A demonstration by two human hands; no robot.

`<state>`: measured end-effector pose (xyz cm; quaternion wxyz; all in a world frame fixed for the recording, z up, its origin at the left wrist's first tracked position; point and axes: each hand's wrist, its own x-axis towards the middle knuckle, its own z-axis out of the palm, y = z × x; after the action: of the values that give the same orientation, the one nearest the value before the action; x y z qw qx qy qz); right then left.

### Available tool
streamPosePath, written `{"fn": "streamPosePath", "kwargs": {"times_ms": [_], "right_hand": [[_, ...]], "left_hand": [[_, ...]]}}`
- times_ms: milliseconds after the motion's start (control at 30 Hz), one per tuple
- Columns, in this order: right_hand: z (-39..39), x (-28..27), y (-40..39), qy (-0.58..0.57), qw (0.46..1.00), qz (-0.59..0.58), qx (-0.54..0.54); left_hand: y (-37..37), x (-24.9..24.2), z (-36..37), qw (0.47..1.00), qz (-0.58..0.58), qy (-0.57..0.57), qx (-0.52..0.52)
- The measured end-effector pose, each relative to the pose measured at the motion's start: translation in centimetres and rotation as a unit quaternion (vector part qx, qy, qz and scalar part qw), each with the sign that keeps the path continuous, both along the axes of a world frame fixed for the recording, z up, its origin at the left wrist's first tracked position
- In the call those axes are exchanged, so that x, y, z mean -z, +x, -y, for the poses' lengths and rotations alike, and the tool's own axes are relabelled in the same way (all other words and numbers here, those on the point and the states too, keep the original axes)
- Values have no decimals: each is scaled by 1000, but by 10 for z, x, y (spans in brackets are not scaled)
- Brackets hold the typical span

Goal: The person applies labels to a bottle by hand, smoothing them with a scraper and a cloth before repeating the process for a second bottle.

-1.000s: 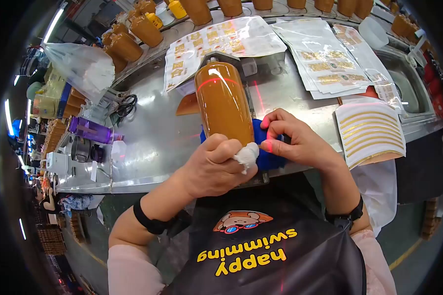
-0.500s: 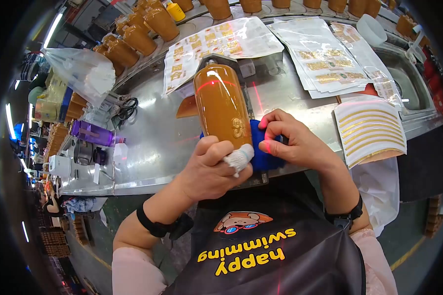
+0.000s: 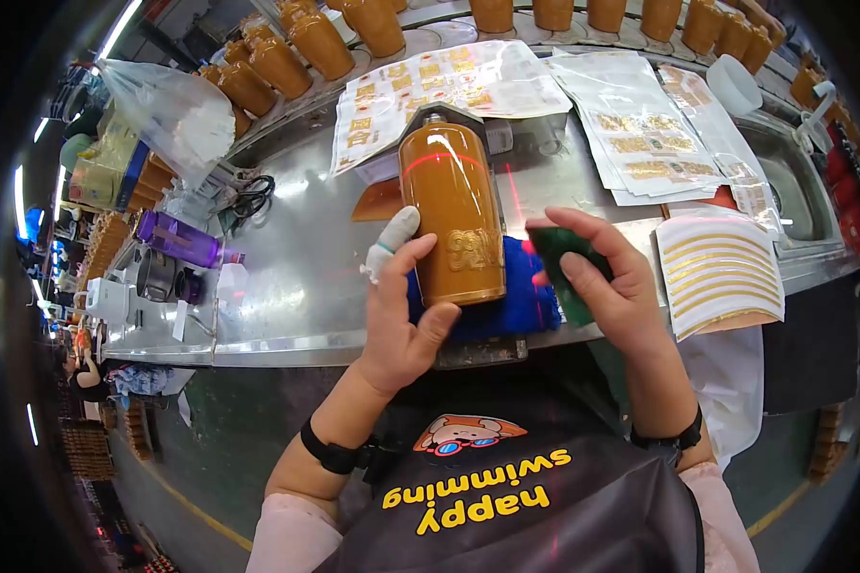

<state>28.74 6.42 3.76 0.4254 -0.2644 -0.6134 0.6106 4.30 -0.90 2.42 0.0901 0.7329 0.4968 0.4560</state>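
Note:
A glossy brown bottle point(image 3: 449, 210) with a raised emblem near its base lies along the bench, its neck pointing away from me. My left hand point(image 3: 401, 306) is at its lower left, the thumb by the base and the fingers against the side; one finger wears a white wrap. To the right of the bottle, my right hand point(image 3: 612, 277) grips a thin, dark green flat piece point(image 3: 571, 267) between thumb and fingers. Under the base end is a blue cloth point(image 3: 530, 286). A red light line crosses the bottle's upper part.
Gold label sheets point(image 3: 430, 81) lie behind the bottle, with more label sheets point(image 3: 640, 124) at right. Curved gold strips point(image 3: 721, 272) sit near a sink point(image 3: 793, 177). A purple bottle point(image 3: 177, 239) and cables point(image 3: 250, 199) are at left. Brown bottles point(image 3: 320, 46) line the back.
The bottle has turned, bringing its emblem further into view. My left hand has loosened from a curled grip to straighter fingers at its side. The dark green piece now shows in my right hand.

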Motion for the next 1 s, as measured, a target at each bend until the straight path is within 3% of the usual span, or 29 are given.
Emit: {"fn": "streamPosePath", "kwargs": {"times_ms": [33, 100, 167, 600, 700, 867, 1000], "right_hand": [[7, -8, 1, -116, 992, -40, -13], [11, -8, 1, -128, 989, -46, -61], [13, -5, 3, -152, 984, -7, -90], [10, 1, -13, -93, 989, 4, -117], [12, -11, -12, -144, 979, -7, -142], [9, -11, -6, -90, 988, 45, -118], [10, -13, -10, -60, 989, 64, -117]], "left_hand": [[1, 0, -1, 999, 46, -17, -2], [8, 0, -3, 989, 138, -51, -3], [13, -1, -3, 990, 127, -53, -17], [17, -3, -1, 997, 69, -27, -25], [17, -4, -2, 999, 47, -11, -12], [6, 5, 0, 998, 68, -8, 15], [11, -3, 4, 1000, 10, 2, -11]]}}
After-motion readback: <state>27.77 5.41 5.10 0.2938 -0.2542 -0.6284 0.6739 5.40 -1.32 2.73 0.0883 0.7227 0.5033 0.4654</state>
